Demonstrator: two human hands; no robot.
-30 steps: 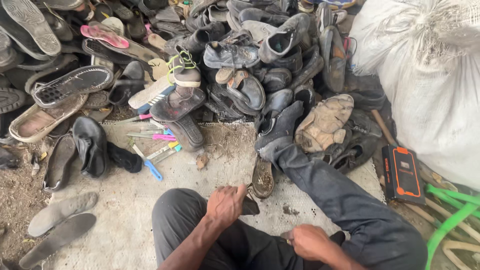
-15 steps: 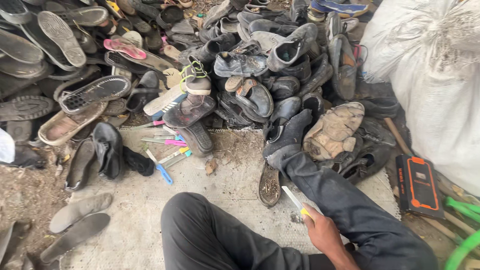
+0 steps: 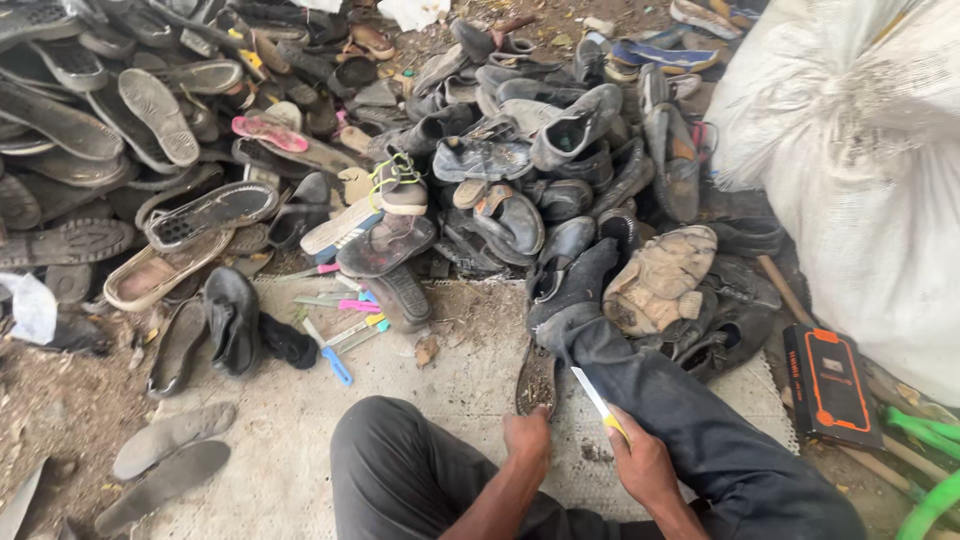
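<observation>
Seated on a pale concrete floor point(image 3: 300, 440), dark trousers drawn up, right leg point(image 3: 700, 420) stretched out toward the heap. Left hand point(image 3: 527, 437) down at the near end of a worn brown sole point(image 3: 536, 378), fingers closed over its near edge, pinning it flat to the ground just in front of the left knee point(image 3: 400, 450). Right hand point(image 3: 645, 465) just right of that, wrapped tight around the yellow handle of a utility knife point(image 3: 598, 402), pale blade angled up and to the left, tip close beside the right edge of the sole but whether touching cannot be told. Sole thus between the two hands and slightly farther out than both, lying lengthwise away from the body. Beyond, a great heap of old shoes point(image 3: 480, 160) spread across the far side: black leather ones, grey soles turned upward, a pink sandal point(image 3: 268, 133) at far left, a muddy tan shoe point(image 3: 660, 280) right beside the outstretched leg. Scattered coloured cutters point(image 3: 335, 320) on the floor at left of the sole, well apart from the hands. Two flat grey insoles point(image 3: 165, 455) at near left. Large white sack point(image 3: 860, 170) at right, with a black and orange device point(image 3: 830, 385) lying at its foot and green tubing point(image 3: 930, 470) at the near right corner.
</observation>
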